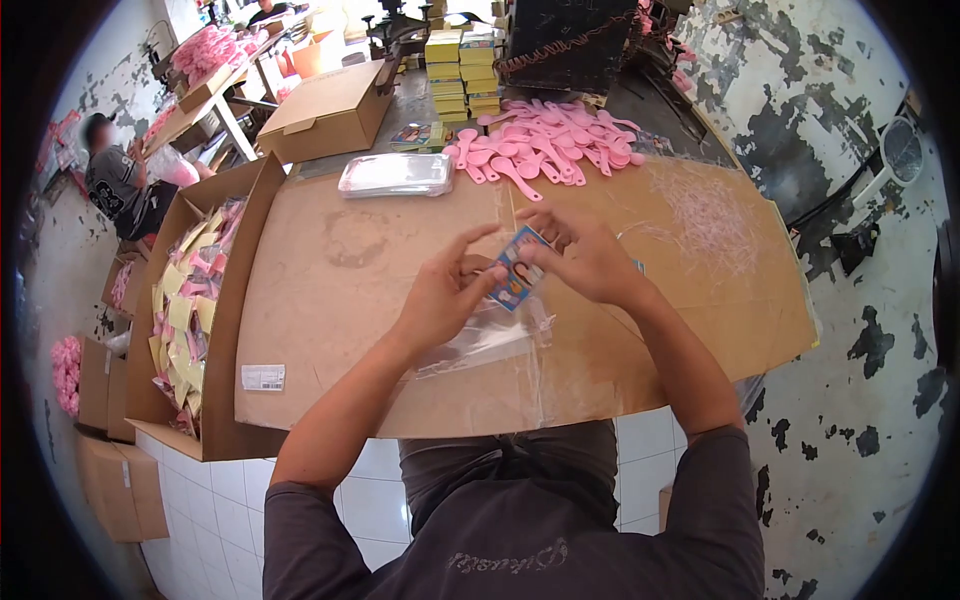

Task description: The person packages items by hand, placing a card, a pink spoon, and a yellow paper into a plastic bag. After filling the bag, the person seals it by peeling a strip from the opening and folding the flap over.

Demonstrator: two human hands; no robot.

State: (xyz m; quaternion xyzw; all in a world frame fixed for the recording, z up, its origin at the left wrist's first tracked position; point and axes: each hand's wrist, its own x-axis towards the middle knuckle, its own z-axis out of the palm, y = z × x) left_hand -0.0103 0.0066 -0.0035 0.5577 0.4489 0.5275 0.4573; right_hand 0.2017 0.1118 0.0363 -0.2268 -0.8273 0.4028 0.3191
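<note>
A workshop with flaking, patchy walls and white floor tiles surrounds a broad cardboard sheet [340, 300] laid flat as the work surface: matte brown, creased and stained. Against the sheet's left edge stands an open carton [228, 300] filled with flat yellow and pink packets. At the sheet's far edge lies a loose heap of glossy pink plastic spoons [550, 140] with round bowls and short handles. Just left of the heap, also at the far edge, is a neat stack of clear film sleeves [395, 175]. Thin plastic shreds [710, 215] litter the sheet's far right corner.

Over the middle of the sheet, the left hand [445, 295] and right hand [590, 260] meet. Each is pinched shut on one side of a small printed card [515, 275], which is stiff, rectangular, brightly coloured and held tilted. Beneath them, a limp, crinkled clear bag [480, 345] lies on the sheet, touching the left hand.

The work in hand looks like pairing card and bag. It probably goes best with the card gripped only by its edges and kept flat, one corner leading, while the slippery film mouth is held open and taut.
</note>
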